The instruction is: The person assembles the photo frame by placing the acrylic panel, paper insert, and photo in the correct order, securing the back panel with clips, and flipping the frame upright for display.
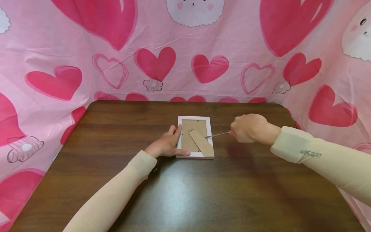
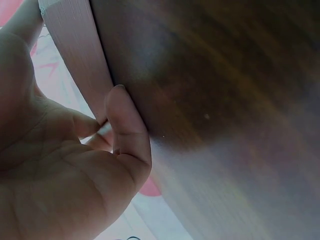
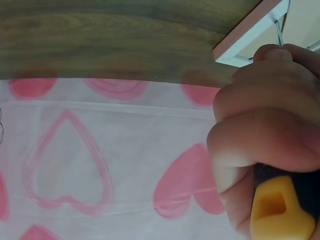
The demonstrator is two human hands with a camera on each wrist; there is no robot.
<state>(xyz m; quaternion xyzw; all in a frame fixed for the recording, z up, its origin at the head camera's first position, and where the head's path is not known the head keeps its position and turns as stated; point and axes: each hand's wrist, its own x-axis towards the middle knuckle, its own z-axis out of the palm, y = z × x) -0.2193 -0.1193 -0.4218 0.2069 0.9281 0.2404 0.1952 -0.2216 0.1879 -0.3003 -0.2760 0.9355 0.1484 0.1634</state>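
Note:
A white picture frame (image 1: 195,155) lies back side up on the table, its tan backing board (image 1: 189,125) and slanted easel stand (image 1: 200,141) showing. My left hand (image 1: 167,143) rests against its left side, with the thumb laid along the near rim and the index finger along the left rim. In the left wrist view, the little finger (image 2: 127,117) bends against the frame's side, low by the tabletop. My right hand (image 1: 249,128) grips a screwdriver by its black and yellow handle (image 3: 282,210). The thin shaft (image 1: 218,134) slants down leftward, its tip at a small dark tab (image 1: 206,137) on the right inner edge.
Small dark tabs (image 1: 198,121) also sit along the backing's other edges. The dark brown wooden table (image 1: 130,119) extends around the frame. Pink heart-patterned cloth (image 1: 185,42) hangs behind the table and along both sides.

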